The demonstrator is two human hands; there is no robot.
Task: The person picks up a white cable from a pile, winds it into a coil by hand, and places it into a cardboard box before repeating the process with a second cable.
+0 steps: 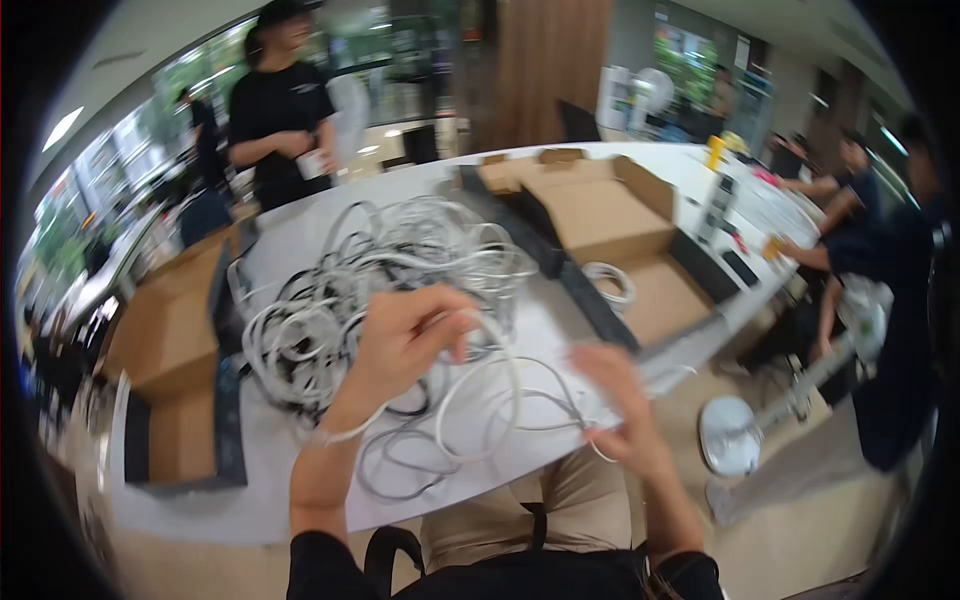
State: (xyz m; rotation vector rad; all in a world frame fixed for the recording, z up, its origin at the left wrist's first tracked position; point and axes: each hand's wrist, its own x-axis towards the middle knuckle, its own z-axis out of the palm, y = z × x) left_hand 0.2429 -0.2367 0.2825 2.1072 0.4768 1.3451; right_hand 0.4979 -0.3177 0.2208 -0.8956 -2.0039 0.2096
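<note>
Below lies tabletop (270,495); left hand (405,335) pinches cable (518,392).

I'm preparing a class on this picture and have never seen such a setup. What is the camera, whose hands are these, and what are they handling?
There is no machine here: the bare hands belong to the person wearing the camera on their head, so we look forward and down past their own arms. The left hand pinches a loop of white cable. The right hand is near the cable too, but blurred, so its grip is unclear.

On the white table lies a tangled pile of cables. An open left-side box and an open right-side box flank it; a coiled white cable lies in the latter.
</note>
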